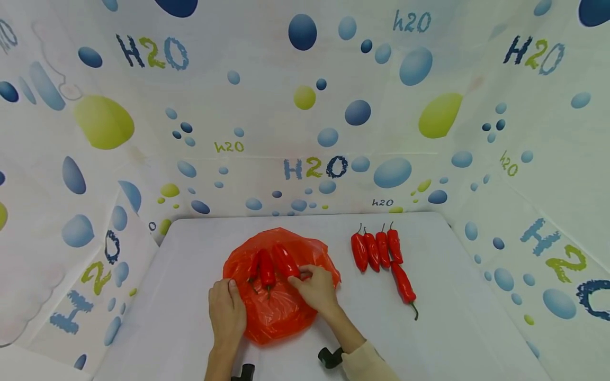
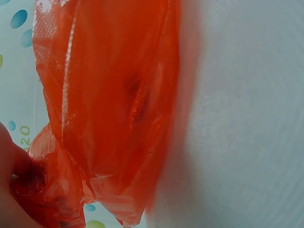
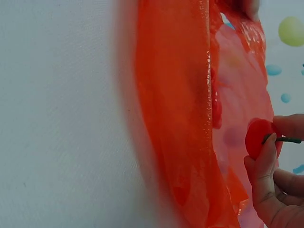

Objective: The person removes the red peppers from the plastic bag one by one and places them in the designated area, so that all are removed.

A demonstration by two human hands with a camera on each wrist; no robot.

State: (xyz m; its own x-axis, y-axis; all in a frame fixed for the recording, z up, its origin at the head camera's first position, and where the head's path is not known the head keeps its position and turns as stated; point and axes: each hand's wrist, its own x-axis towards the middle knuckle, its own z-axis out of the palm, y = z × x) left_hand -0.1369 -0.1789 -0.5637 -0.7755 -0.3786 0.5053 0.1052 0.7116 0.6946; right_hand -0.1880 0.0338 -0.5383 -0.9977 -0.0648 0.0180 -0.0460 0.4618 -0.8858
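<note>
The left hand (image 1: 227, 308), grip closed, holds the red bag (image 1: 278, 319) at its nine-o'clock edge; the right hand's (image 1: 317, 289) narrow grip pinches a pepper (image 1: 285, 259) pointing toward eleven o'clock.

Pale cream slv (image 1: 370, 364) on R arm (image 1: 348, 330), dk stubby units (image 1: 330, 358) nr both wrists (image 1: 227, 341).

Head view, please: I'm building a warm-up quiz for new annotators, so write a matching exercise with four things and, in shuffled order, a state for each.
1. left hand
2. right hand
3. row of four peppers
4. lone pepper below that row

A. stems toward the top of the picture
B. pinches a red pepper
C. stem toward the bottom of the picture
D. holds the edge of the orange-red bag

Pairs: 1-D, 2-B, 3-A, 4-C
</note>
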